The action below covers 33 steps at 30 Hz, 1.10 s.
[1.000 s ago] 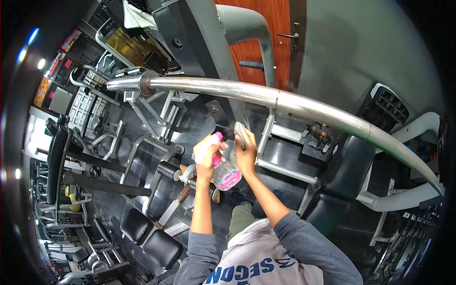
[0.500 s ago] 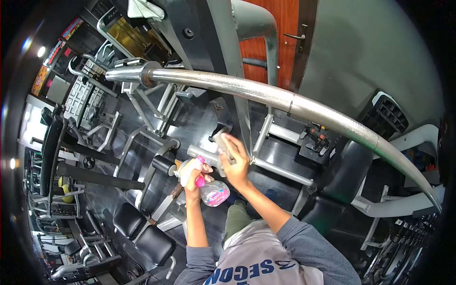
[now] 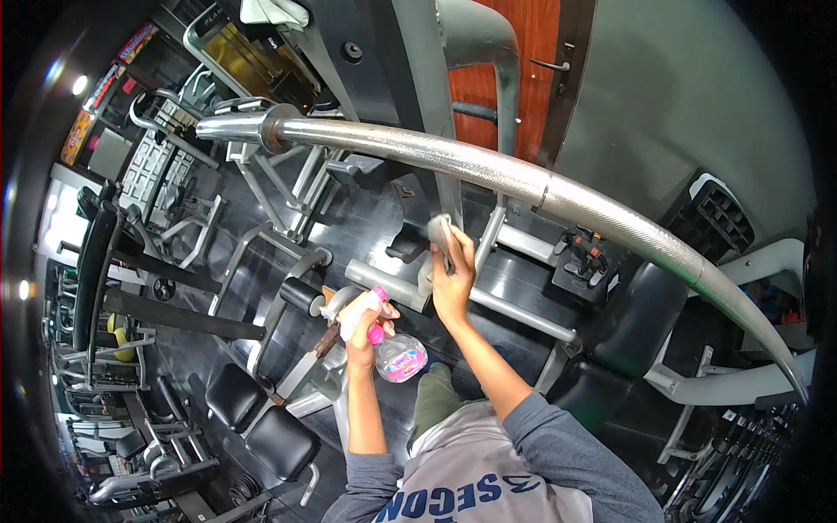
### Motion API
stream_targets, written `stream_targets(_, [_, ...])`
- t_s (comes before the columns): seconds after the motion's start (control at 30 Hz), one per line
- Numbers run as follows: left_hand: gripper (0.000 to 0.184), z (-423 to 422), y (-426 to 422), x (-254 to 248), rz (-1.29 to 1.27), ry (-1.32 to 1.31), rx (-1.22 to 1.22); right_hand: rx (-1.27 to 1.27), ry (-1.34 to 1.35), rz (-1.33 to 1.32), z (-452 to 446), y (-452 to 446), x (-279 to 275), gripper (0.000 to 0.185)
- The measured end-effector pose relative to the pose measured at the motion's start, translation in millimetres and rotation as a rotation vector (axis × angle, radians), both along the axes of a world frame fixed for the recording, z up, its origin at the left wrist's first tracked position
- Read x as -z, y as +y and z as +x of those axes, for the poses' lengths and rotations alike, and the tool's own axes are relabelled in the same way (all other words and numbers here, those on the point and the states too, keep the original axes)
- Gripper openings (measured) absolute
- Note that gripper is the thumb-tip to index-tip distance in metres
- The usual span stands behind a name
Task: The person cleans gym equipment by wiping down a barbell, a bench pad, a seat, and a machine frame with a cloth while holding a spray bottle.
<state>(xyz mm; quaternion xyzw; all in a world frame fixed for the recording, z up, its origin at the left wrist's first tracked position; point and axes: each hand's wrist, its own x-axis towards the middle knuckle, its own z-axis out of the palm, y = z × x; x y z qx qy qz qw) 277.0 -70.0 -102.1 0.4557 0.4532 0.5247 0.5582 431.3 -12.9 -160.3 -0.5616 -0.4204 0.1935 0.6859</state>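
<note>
One clear plastic spray bottle with a pink label and a pink-and-white trigger head [image 3: 401, 359] is held in the left grip [image 3: 360, 328], the fingers curled around its neck and head; its rounded base points back toward the wearer's green trousers [image 3: 438, 390]. The right grip [image 3: 454, 277] is drawn in, thumb against fingers, on a small pale grey, soft-looking piece [image 3: 440, 231]; whether it is cloth or sponge I cannot tell. The hands are apart from each other, both in the air over the glossy black floor [image 3: 356, 228]. In the view, a silver knurled metal bar [image 3: 410, 144] curves across beyond them. To the left of the bottle sits a black cylindrical padded roller [image 3: 301, 296], with two black padded cushions [image 3: 282, 443] lower down. A reddish-brown wooden door [image 3: 534, 96] stands behind the bar.
</note>
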Motion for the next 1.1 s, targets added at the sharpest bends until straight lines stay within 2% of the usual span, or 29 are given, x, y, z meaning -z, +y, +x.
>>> stream_targets(0.03, [0.026,-0.1,-1.3,1.1,-0.004,0.001,-0.003,-0.009,-0.057,0.096,1.5,3.1,-9.8,0.043])
stream_targets(0.1, [0.027,0.0,-1.7,1.4,-0.002,0.01,-0.016,0.01,-0.019,0.089,-0.9,7.2,-11.3,0.045])
stream_targets(0.17, [0.027,-2.1,-2.0,3.3,0.011,0.005,-0.015,0.034,-0.03,0.097,-3.4,6.1,1.9,0.046])
stream_targets(0.23, [0.027,-3.5,-3.2,6.0,0.017,-0.004,-0.013,0.009,0.0,0.029,-7.8,-3.3,38.9,0.043])
stream_targets(0.3, [0.026,-3.0,-2.1,7.3,0.005,0.023,0.01,-0.088,0.214,-0.325,-12.5,-14.2,86.9,0.047])
stream_targets(0.37, [0.025,0.3,-2.1,8.5,-0.006,0.035,0.018,-0.191,0.351,-0.416,-16.4,-23.0,148.3,0.054])
stream_targets(0.43, [0.025,4.9,1.3,8.1,-0.011,0.053,0.025,-0.166,0.348,-0.434,-11.8,-20.2,145.2,0.052])
stream_targets(0.5, [0.024,9.0,0.7,9.3,-0.006,0.099,0.047,-0.002,0.625,-0.324,-6.6,-2.6,137.9,0.048])
stream_targets(0.57, [0.023,7.9,1.2,8.9,-0.017,0.117,0.095,0.029,0.479,-0.209,9.8,11.6,81.3,0.042])
stream_targets(0.63, [0.023,14.2,1.6,7.9,-0.038,0.113,0.113,0.007,0.256,-0.1,9.6,28.0,64.2,0.043])
stream_targets(0.67, [0.023,15.7,1.6,10.7,-0.05,0.106,0.109,0.032,0.229,-0.068,4.3,29.1,56.4,0.044])
stream_targets(0.8, [0.022,12.0,4.7,21.1,-0.045,0.165,0.164,0.053,0.096,-0.143,-11.5,12.9,77.3,0.045])
stream_targets(0.9, [0.021,11.9,10.0,26.9,-0.052,0.15,0.175,0.156,0.195,-0.391,-31.9,8.3,171.5,0.048])
stream_targets(0.97, [0.02,14.6,14.9,28.1,-0.057,0.143,0.16,0.11,0.266,-0.494,-21.1,17.1,210.8,0.048])
stream_targets(1.03, [0.02,13.6,21.2,32.5,-0.079,0.148,0.19,0.153,0.231,-0.509,-5.0,32.3,197.6,0.045])
stream_targets(1.1, [0.02,13.9,26.6,39.1,-0.096,0.173,0.219,0.092,0.237,-0.315,20.3,47.5,147.6,0.04])
